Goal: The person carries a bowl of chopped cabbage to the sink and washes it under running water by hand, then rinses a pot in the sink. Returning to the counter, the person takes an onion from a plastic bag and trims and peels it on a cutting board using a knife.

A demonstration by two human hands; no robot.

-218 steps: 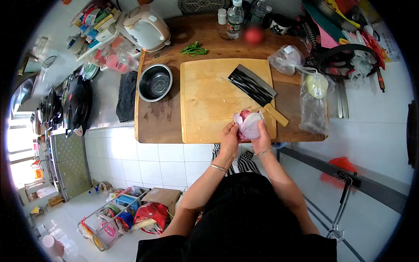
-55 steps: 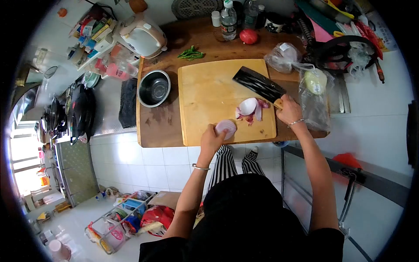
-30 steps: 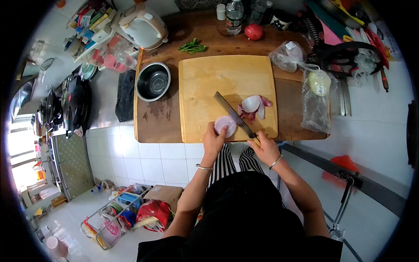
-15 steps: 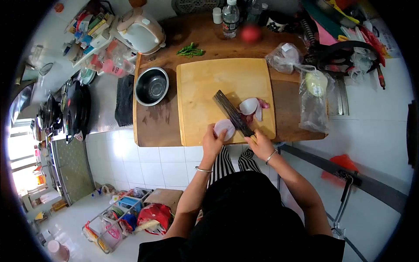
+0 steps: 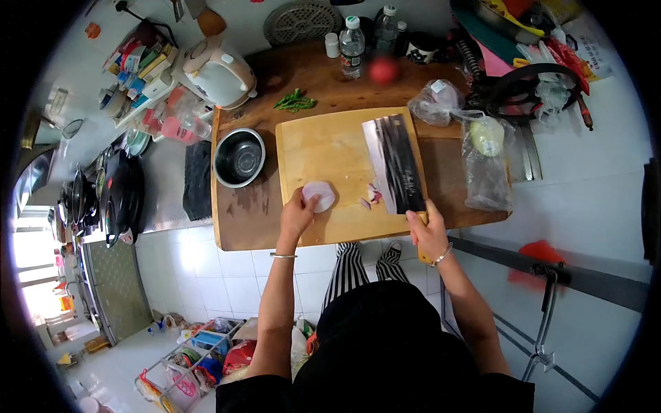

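Observation:
My left hand has its thumb and fingers closed on a pale, purple-edged piece of onion near the front left of the wooden cutting board. My right hand grips the handle of a broad cleaver. Its blade is turned broad side up over the right part of the board and points away from me. Small purple-and-white onion bits lie beside the blade's left edge. Whatever is under the blade is hidden.
Left of the board stands a metal bowl. Green peppers lie behind it, near a kettle. Water bottles and a blurred red round object are at the back. Plastic bags hold produce at right.
My left hand has carried the onion piece leftward. The cleaver has moved right and turned from edge-down to broad side up, covering where the larger onion pieces were.

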